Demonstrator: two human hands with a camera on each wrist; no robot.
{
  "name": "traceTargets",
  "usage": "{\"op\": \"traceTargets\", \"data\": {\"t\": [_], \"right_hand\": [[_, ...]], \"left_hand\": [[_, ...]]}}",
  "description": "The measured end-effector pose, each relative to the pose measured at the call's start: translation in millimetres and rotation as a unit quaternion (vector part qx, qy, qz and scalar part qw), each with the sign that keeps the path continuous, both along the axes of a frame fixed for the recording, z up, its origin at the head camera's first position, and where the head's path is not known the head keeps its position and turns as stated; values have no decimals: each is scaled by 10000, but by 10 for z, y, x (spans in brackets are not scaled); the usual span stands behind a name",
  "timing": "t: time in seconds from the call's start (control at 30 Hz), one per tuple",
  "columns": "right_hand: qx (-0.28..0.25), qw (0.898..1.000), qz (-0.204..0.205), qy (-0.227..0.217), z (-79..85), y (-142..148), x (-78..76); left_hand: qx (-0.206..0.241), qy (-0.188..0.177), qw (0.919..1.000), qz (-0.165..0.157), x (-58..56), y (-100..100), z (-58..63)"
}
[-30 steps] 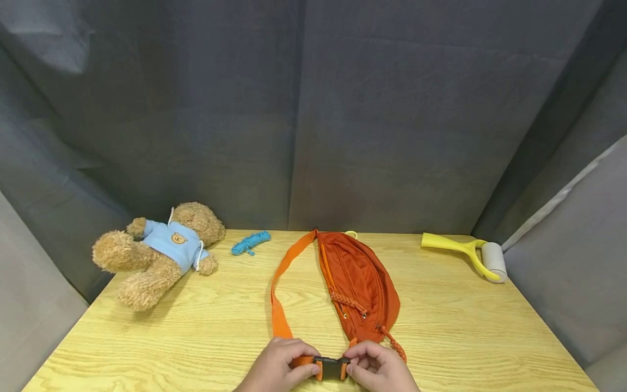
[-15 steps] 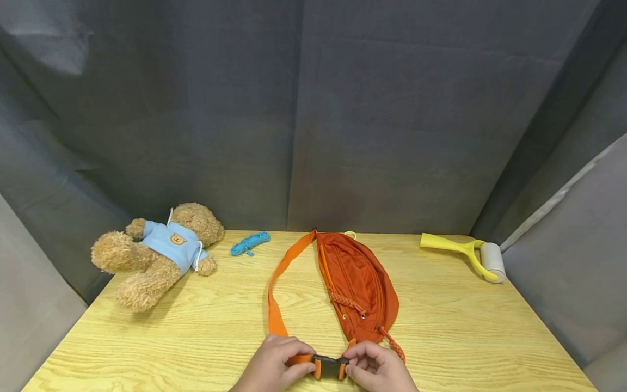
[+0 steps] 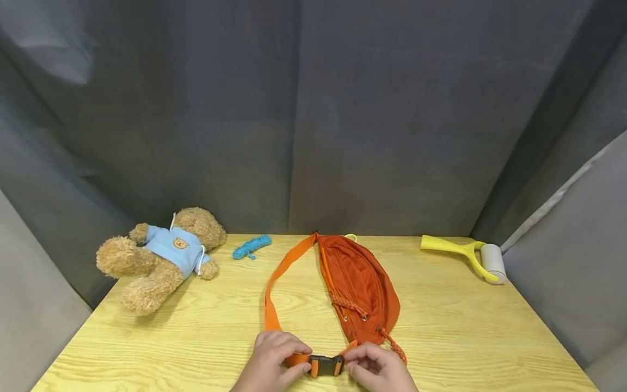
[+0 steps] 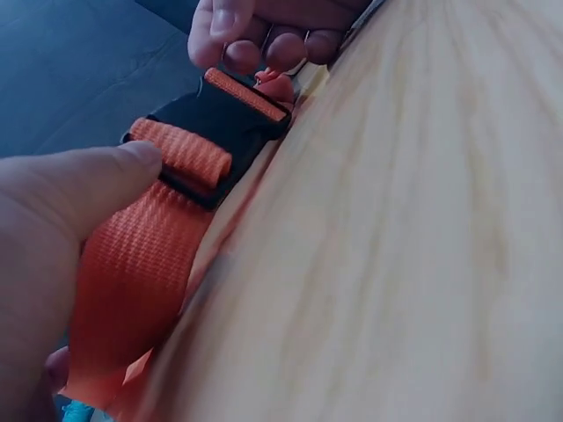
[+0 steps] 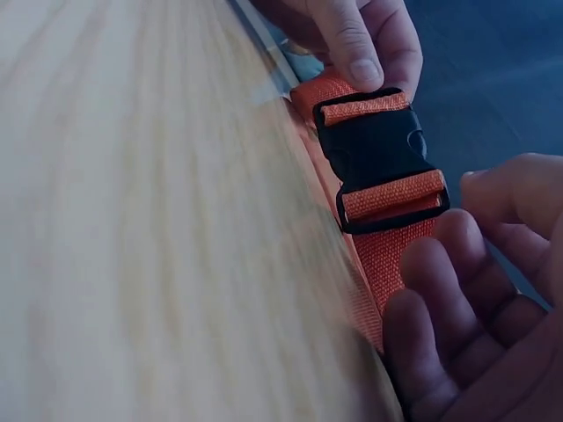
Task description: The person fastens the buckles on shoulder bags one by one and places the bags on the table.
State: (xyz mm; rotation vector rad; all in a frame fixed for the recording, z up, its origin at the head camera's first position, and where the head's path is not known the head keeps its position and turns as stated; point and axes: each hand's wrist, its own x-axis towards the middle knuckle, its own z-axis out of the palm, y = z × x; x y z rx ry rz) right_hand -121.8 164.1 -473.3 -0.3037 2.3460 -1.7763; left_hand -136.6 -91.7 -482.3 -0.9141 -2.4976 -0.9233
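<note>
An orange-red waist bag (image 3: 360, 288) lies on the table, its orange strap (image 3: 276, 283) looping round to the left. The black side-release buckle (image 3: 325, 365) is at the front, its two halves joined. My left hand (image 3: 274, 359) pinches the buckle's left end and webbing; in the left wrist view, the thumb (image 4: 136, 163) presses by the webbing slot. Beside the buckle's other end is my right hand (image 3: 379, 367), fingers loosely bent. The right wrist view shows a small gap between these fingertips (image 5: 457, 229) and the buckle (image 5: 378, 149), with nothing held.
A teddy bear (image 3: 171, 253) in a light blue top lies at the back left, beside a bundle of blue cord (image 3: 252, 246). At the back right is a yellow-handled roller (image 3: 453, 247). Dark curtains (image 3: 392, 120) stand behind the wooden table (image 3: 465, 332).
My left hand and the buckle have shifted slightly left. The right fingers, earlier at the buckle's right end, now stand a little off it. The bag stays in place.
</note>
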Motion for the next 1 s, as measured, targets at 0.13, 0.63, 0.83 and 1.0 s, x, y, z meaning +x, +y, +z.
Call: {"op": "traceTargets", "data": {"t": [0.13, 0.63, 0.83, 1.0], "right_hand": [[178, 9998, -5, 71, 37, 17, 16], [1365, 9695, -347, 2006, 76, 176, 54], [1764, 9474, -486, 2628, 96, 253, 56], [2029, 9242, -520, 3193, 78, 348, 42]], "left_hand": [[130, 180, 9997, 143, 10, -35, -5], [-179, 454, 9980, 390, -13, -350, 49], [-470, 391, 9971, 460, -14, -498, 60], [-848, 402, 9945, 472, -13, -598, 101]]}}
